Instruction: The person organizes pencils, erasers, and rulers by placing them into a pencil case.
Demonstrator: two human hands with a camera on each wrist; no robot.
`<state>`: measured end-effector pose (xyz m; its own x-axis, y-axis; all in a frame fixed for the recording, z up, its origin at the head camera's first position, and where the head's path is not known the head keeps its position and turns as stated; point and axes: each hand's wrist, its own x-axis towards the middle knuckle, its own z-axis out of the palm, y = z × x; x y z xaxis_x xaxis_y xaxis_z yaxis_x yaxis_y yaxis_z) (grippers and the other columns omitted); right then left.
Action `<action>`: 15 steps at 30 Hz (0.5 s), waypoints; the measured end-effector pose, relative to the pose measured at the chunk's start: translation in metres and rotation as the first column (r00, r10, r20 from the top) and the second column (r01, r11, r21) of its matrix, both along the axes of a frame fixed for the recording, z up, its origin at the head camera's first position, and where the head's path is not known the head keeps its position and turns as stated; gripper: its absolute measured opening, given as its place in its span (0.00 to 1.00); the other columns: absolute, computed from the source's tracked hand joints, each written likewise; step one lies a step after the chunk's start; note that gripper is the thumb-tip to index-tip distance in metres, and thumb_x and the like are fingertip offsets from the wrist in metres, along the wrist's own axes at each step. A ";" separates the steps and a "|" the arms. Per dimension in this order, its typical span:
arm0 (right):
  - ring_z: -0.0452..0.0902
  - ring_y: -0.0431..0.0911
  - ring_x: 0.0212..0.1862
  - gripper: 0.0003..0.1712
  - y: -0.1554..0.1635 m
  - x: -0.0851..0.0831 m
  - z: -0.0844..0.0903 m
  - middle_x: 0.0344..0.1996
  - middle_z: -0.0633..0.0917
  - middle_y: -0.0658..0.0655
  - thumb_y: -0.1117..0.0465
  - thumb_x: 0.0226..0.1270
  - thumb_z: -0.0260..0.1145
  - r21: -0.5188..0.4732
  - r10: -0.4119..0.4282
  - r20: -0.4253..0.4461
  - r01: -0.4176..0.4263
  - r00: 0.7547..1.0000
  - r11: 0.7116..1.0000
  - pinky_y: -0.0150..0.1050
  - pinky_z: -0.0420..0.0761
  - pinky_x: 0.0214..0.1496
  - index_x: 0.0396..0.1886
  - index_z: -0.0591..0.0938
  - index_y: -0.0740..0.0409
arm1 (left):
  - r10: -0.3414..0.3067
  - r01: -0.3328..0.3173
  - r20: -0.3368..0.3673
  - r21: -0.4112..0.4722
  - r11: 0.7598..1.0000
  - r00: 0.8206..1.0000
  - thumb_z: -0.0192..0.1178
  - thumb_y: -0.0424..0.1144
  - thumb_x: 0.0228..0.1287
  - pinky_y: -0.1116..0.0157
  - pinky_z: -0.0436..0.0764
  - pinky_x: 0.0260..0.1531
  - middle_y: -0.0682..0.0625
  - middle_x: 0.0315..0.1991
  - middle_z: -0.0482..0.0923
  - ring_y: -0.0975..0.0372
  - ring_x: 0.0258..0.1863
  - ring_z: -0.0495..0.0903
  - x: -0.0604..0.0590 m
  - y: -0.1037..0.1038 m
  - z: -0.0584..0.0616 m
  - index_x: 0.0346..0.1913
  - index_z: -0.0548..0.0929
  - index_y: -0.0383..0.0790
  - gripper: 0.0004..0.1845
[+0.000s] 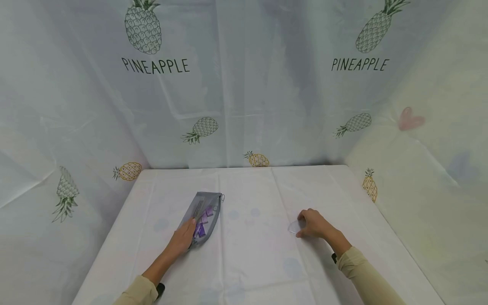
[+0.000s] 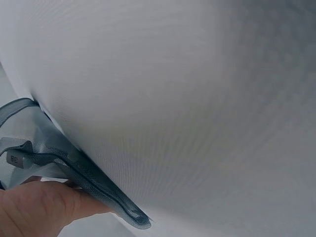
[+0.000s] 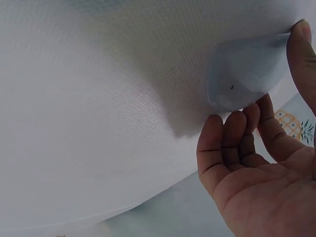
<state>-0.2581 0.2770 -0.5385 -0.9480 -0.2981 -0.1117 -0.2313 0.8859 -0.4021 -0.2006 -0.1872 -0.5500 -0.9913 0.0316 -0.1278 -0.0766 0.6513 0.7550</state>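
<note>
A grey mesh zipper pouch [image 1: 209,200] lies left of the table's middle, with several purple pieces [image 1: 204,218] showing through it. My left hand [image 1: 182,238] grips the pouch at its near left side; in the left wrist view the thumb lies along the pouch's dark zipped edge [image 2: 94,180]. On the right, my right hand [image 1: 314,224] holds a flat, clear plastic piece [image 3: 242,74] with rounded corners by its edges. Thumb and curled fingers sit at opposite sides of that piece, which rests at the table surface. What kind of thing it is, I cannot tell.
A white cloth with faint blue spots covers the table [image 1: 251,262]. Pale curtains [image 1: 244,84] printed with pineapples rise behind the back edge and along both sides.
</note>
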 end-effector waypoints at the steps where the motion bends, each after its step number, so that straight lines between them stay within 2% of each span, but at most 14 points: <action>1: 0.76 0.50 0.42 0.31 0.000 0.000 0.000 0.38 0.81 0.57 0.55 0.40 0.85 0.000 -0.010 0.002 0.010 1.000 1.000 0.49 0.78 0.48 0.43 0.82 0.63 | -0.001 0.001 0.003 0.002 1.000 1.000 0.29 0.57 0.81 0.43 0.52 0.74 0.31 0.75 0.53 0.38 0.75 0.51 0.000 0.000 0.000 0.74 0.54 0.24 0.39; 7: 0.74 0.48 0.39 0.30 0.001 0.002 0.000 0.36 0.80 0.58 0.54 0.39 0.85 -0.011 -0.011 -0.021 0.010 1.000 1.000 0.46 0.77 0.44 0.40 0.81 0.64 | 0.002 -0.002 0.013 0.003 1.000 1.000 0.30 0.57 0.81 0.43 0.51 0.75 0.32 0.76 0.52 0.39 0.76 0.50 0.000 -0.001 -0.001 0.75 0.54 0.25 0.38; 15: 0.74 0.46 0.37 0.30 0.005 0.000 -0.002 0.34 0.83 0.54 0.51 0.39 0.85 -0.015 -0.011 -0.016 0.011 1.000 1.000 0.42 0.77 0.40 0.38 0.82 0.63 | 0.006 -0.006 0.013 -0.026 1.000 1.000 0.30 0.56 0.81 0.43 0.52 0.74 0.31 0.75 0.53 0.38 0.75 0.52 0.002 0.001 0.001 0.74 0.54 0.25 0.38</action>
<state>-0.2576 0.2820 -0.5401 -0.9529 -0.2891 -0.0917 -0.2280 0.8822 -0.4119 -0.1989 -0.1865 -0.5487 -0.9897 0.0224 -0.1415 -0.0902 0.6703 0.7366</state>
